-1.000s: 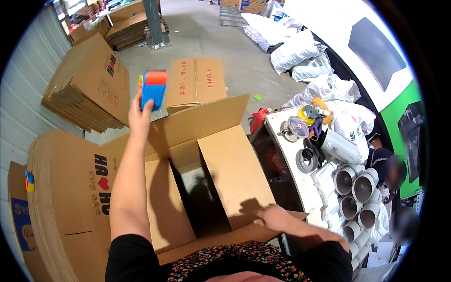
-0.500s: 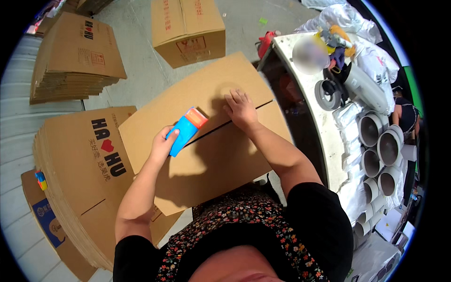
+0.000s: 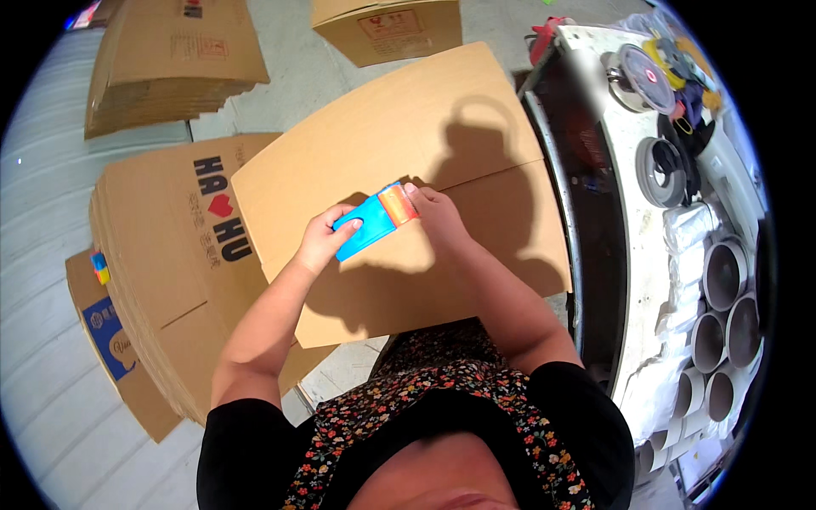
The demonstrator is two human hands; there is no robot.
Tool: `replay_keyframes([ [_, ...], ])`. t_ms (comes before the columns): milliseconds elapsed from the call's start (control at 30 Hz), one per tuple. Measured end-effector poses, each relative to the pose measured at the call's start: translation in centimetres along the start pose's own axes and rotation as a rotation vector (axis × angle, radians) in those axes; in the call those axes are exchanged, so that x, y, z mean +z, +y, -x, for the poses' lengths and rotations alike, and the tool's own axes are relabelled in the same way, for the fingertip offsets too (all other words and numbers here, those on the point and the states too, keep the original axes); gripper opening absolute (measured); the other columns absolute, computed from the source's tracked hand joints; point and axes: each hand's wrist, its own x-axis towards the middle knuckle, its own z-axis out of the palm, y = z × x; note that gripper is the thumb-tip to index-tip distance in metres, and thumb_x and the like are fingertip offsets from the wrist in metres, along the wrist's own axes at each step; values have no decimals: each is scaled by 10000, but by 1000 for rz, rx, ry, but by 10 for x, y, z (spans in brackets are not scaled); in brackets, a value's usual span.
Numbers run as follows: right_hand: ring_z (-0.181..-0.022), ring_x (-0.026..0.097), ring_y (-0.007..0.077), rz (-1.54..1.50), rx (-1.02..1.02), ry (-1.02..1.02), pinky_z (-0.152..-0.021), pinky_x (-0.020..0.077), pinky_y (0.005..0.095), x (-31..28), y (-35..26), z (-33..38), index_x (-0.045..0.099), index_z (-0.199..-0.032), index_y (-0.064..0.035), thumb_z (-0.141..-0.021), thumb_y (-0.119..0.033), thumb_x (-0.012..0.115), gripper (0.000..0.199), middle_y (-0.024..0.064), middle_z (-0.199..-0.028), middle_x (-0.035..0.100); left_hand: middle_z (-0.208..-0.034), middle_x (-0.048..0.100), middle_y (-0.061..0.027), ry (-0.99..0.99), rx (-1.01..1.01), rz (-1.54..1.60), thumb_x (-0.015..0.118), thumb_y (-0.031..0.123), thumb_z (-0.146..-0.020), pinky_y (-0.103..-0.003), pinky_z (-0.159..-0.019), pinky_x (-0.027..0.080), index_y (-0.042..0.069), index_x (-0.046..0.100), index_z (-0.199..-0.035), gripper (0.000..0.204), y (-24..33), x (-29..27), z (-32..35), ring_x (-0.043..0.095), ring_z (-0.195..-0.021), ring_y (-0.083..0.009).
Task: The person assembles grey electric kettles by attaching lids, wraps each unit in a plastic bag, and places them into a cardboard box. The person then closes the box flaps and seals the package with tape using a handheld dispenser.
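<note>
A large brown cardboard carton (image 3: 357, 153) lies in front of me, its flaps meeting along a seam. Over it, my left hand (image 3: 325, 238) is wrapped around a blue hand-held tape dispenser (image 3: 367, 228), thumb on top. The dispenser's orange end points up and right. My right hand (image 3: 439, 217) is closed at that end, its fingertips touching the orange part. Whatever is pinched there is too small to make out. Both hands cast shadows on the cardboard.
Stacks of flat cartons stand at left (image 3: 161, 221) and far left (image 3: 174, 59); another box (image 3: 391, 30) is at the back. To the right, a white-topped table (image 3: 625, 144) holds clear lids, wrapped goods and several grey cylinders (image 3: 725, 274). A small coloured object (image 3: 101, 268) rests at far left.
My right hand has left the carton's top, where it lay with fingers spread, and closed at the dispenser's orange end. The dispenser has tilted further right. The view has shifted.
</note>
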Motion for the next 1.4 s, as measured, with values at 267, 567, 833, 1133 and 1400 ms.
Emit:
replay_keyframes([
  [267, -695, 617, 269, 1008, -207, 626, -692, 453, 383, -251, -106, -28, 642, -721, -6, -885, -320, 486, 387, 153, -723, 638, -784, 642, -145, -14, 50, -429, 547, 430, -828, -354, -671, 493, 55, 621, -908, 391, 127, 116, -100, 627, -726, -274],
  [567, -1016, 564, 347, 949, -280, 569, -866, 421, 405, -281, -28, -74, 547, -1125, -12, -927, -336, 368, 419, 240, -1063, 590, -766, 636, -160, 31, 219, -465, 537, 401, -798, -406, -668, 484, 52, 623, -869, 367, 120, 138, -99, 614, -738, -324],
  [833, -867, 577, 187, 647, -218, 320, -809, 431, 312, -206, -65, -29, 596, -1035, 63, -937, -473, 353, 596, 123, -943, 638, -874, 639, -182, -131, 183, -401, 521, 479, -776, -404, -757, 482, 48, 642, -915, 469, 119, 101, -83, 614, -829, -329],
  [1133, -995, 565, 237, 754, -101, 479, -875, 406, 311, -205, -63, -34, 551, -1129, 82, -882, -588, 377, 735, 150, -1088, 606, -884, 655, -94, 96, -365, -515, 636, 411, -793, -314, -740, 500, 90, 627, -1039, 404, -71, -192, 117, 631, -809, -194],
  [1400, -854, 619, 292, 1123, -276, 613, -776, 461, 358, -215, -59, -39, 608, -1009, 52, -896, -577, 339, 693, 181, -918, 653, -973, 655, -119, -9, -666, -1162, 526, 371, -804, -395, -789, 490, 122, 667, -990, 341, -205, -187, 75, 628, -892, -286],
])
